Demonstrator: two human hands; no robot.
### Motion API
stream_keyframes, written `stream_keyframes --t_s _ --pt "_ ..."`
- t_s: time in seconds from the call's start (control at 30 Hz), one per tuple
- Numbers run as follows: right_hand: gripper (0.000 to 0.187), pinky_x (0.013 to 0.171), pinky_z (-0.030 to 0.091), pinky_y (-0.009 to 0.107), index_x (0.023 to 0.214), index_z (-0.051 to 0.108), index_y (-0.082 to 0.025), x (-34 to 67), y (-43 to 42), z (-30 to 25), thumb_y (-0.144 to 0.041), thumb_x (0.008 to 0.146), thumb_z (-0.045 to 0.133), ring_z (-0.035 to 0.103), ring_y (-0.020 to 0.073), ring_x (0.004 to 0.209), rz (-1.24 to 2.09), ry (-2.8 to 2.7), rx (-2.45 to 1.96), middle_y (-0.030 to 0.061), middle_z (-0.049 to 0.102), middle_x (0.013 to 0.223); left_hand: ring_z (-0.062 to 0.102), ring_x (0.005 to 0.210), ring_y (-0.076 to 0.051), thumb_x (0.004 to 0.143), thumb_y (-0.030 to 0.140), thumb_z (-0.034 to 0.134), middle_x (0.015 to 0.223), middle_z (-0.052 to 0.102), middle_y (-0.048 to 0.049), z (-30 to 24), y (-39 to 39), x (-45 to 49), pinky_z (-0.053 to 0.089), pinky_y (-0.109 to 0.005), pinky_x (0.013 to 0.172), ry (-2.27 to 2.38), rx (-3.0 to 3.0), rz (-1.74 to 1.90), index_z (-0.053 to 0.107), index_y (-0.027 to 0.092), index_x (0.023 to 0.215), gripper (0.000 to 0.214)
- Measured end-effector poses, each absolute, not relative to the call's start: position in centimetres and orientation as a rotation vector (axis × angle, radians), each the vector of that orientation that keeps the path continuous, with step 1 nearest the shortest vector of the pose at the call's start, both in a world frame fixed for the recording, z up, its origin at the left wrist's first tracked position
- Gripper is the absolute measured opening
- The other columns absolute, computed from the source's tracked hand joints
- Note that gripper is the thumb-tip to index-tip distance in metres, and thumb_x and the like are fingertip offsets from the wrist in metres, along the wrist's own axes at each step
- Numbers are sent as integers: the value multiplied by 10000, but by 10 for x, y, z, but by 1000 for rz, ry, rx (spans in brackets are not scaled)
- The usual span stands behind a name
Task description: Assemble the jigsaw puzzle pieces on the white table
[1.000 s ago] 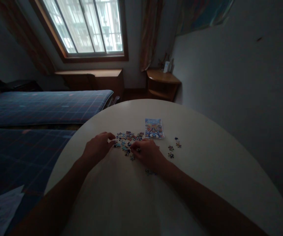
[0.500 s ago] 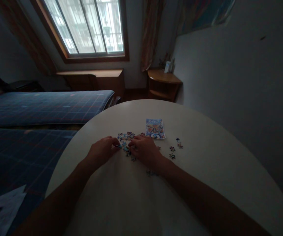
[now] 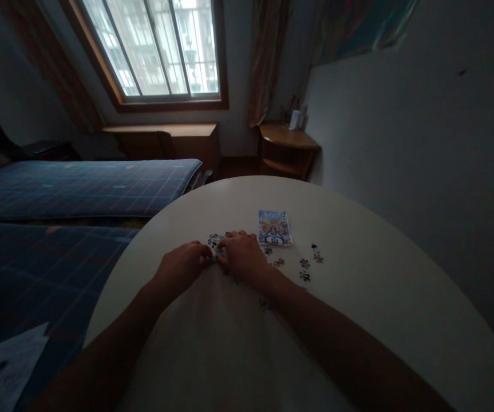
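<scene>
Both my hands rest on a round white table, close together over a heap of small colourful puzzle pieces. My left hand has its fingers curled, the tips pinched at the heap's near edge. My right hand lies over the heap with bent fingers, covering most of the pieces. What either hand grips is too small and dark to name. A printed picture card lies just right of my right hand. A few loose pieces are scattered further right.
A bed with a dark blue checked cover runs along the table's left side. A wooden corner shelf and a low cabinet stand under the window. A grey wall is close on the right. White paper lies at bottom left.
My right hand has moved left and forward onto the heap, hiding most pieces. My left hand has slid right until the two hands almost touch.
</scene>
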State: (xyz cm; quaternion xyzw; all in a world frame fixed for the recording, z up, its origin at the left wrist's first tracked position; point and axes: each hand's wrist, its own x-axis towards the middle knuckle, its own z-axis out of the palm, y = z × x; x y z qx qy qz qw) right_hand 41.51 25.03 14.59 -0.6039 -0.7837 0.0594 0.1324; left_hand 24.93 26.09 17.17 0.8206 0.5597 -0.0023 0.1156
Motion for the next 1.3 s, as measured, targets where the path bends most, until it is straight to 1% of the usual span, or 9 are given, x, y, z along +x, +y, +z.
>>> stream_keyframes --t_s 0.17,0.4,0.63,0.77,0.87,0.97,1.07,1.2,1.3 --pt "226 877 400 383 1006 742 -242 413 256 146 -337 829 638 587 255 1038 188 -2254 -1796 83 694 1059 663 878 -216 840 253 610 1007 719 -31 172 260 249 432 -278 675 1652 2407 -32 715 271 926 137" --pt "214 877 404 413 946 745 -196 413 262 151 -313 782 674 589 282 1041 235 -2232 -1900 127 686 1070 670 876 -224 826 281 610 978 733 -18 165 261 249 430 -285 681 1622 2391 -50 721 290 900 133" --pt "164 883 405 401 920 746 -205 419 264 152 -292 803 673 570 274 1072 283 -2245 -1899 124 661 1120 677 898 -236 852 272 596 1009 737 -22 167 261 249 442 -299 692 1635 2376 -63 723 289 949 160" --pt "181 886 404 408 940 748 -205 419 264 151 -305 795 705 563 285 1080 278 -2234 -1866 118 659 1099 672 930 -220 886 268 587 1059 723 -25 159 267 252 457 -288 725 1647 2392 98 713 275 1011 178" --pt "209 894 402 392 984 740 -223 424 260 155 -351 822 707 568 269 1067 272 -2217 -1826 105 659 1084 670 869 -185 921 305 551 1087 699 -31 151 271 257 455 -265 706 1633 2406 247 713 276 1046 207" --pt "178 903 403 355 988 733 -220 440 248 162 -340 874 667 587 228 1016 265 -2196 -1777 91 662 1054 657 817 -165 931 366 539 1074 688 -37 145 273 261 447 -251 685 1592 2403 296 713 272 1058 235" --pt "138 899 417 337 962 725 -196 469 228 164 -283 883 652 601 210 975 232 -2136 -1729 83 665 999 650 818 -162 919 383 548 1064 684 -32 140 275 263 446 -250 689 1556 2392 299 713 273 1047 236" --pt "112 853 446 367 911 710 -199 518 195 156 -276 883 635 614 233 945 151 -2074 -1768 79 673 983 642 824 -159 899 331 551 1057 675 -34 136 279 262 459 -257 716 1498 2369 300 704 247 1029 216" --pt "119 817 463 368 902 701 -216 548 173 148 -286 885 606 624 225 893 120 -2041 -1786 73 676 955 640 839 -166 869 305 566 1047 671 -51 133 285 260 477 -262 754 1447 2353 299 688 213 1032 223"
